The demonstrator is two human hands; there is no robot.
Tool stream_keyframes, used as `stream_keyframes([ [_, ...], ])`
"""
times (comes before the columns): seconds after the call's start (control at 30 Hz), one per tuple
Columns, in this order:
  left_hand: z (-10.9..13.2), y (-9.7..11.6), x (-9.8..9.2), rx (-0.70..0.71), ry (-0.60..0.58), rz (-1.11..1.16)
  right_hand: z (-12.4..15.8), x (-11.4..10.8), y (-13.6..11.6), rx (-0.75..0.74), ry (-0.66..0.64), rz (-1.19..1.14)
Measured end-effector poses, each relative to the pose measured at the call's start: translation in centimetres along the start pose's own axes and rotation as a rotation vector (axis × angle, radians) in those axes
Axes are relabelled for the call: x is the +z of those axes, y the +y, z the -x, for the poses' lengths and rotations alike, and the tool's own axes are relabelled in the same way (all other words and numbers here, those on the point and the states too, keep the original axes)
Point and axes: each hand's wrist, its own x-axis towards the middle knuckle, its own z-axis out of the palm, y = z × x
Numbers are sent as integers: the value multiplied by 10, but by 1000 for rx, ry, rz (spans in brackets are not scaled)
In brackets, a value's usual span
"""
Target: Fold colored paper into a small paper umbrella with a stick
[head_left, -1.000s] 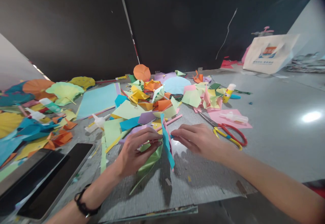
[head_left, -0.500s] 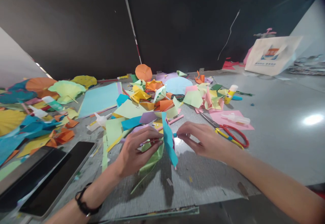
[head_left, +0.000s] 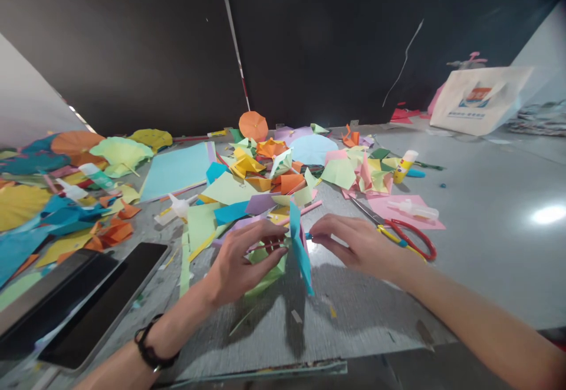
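Between my hands a blue paper piece (head_left: 301, 254) stands on edge, with a pink layer behind it on the right. My left hand (head_left: 247, 257), curled with thumb and fingertips close to the paper's left face, pinches a thin reddish stick (head_left: 265, 246). On the other side, my right hand (head_left: 354, 239) is closed in a pinch on a small blue bit (head_left: 308, 236) at the stick's line. Light green folded paper (head_left: 269, 279) lies under my left hand. Just right of my right hand are scissors (head_left: 413, 239) with red and yellow handles.
Paper scraps (head_left: 260, 195) are heaped behind my hands. At left lie a phone (head_left: 104, 307), glue bottles (head_left: 179, 204) and pleated paper rounds (head_left: 121, 155). To the right are a glue stick (head_left: 404, 166), pink paper (head_left: 380, 207) and a white bag (head_left: 481, 101).
The blue paper has turned more edge-on and shifted slightly right in view, with my left hand's fingers parting a little. My right hand keeps its pinch.
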Motion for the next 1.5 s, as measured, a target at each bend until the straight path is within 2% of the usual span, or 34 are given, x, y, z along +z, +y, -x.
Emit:
stream_keyframes([
  [0.2, 0, -2, 0, -140, 26, -25, 0, -10, 16, -4, 13, 56],
  [0.37, 0, -7, 2, -144, 2, 57, -1, -19, 29, 21, 13, 125],
  [0.5, 0, -8, 2, -133, -58, 38, -2, -27, 42, 43, 9, 201],
  [0.6, 0, -9, 0, -117, -60, 9, -4, -36, 48, 39, 5, 250],
  [0.7, -1, -12, -6, -80, -34, -28, -4, -48, 35, 39, 94, 305],
  [0.77, -3, -15, -10, -47, -22, -57, 0, -56, 10, 42, 275, 356],
  [0.83, -4, -18, -13, -38, -33, -103, 9, -60, -26, 0, 430, 350],
  [0.87, -5, -20, -13, -45, -48, -125, 13, -58, -46, 18, 400, 320],
  [0.9, -5, -21, -14, -49, -64, -143, 18, -54, -65, 10, 309, 264],
  [0.93, -5, -21, -13, -50, -79, -155, 22, -48, -81, -48, 148, 192],
  [0.97, -5, -22, -13, -48, -94, -160, 25, -39, -94, -40, 65, 158],
  [1.03, -4, -22, -14, -41, -130, -170, 29, -15, -110, -54, -92, 143],
  [1.07, -4, -22, -15, -37, -150, -181, 29, -2, -112, -74, -118, 130],
  [1.13, -3, -23, -19, -26, -190, -203, 26, 21, -109, -79, -143, 143],
  [1.23, -1, -26, -25, 16, -242, -221, 18, 41, -95, -76, -275, 258],
  [1.37, 0, -32, -24, 57, -264, -229, 8, 42, -73, -32, -414, 378],
  [1.5, 3, -35, -16, 63, -253, -234, 11, 32, -53, 19, -366, 370],
])
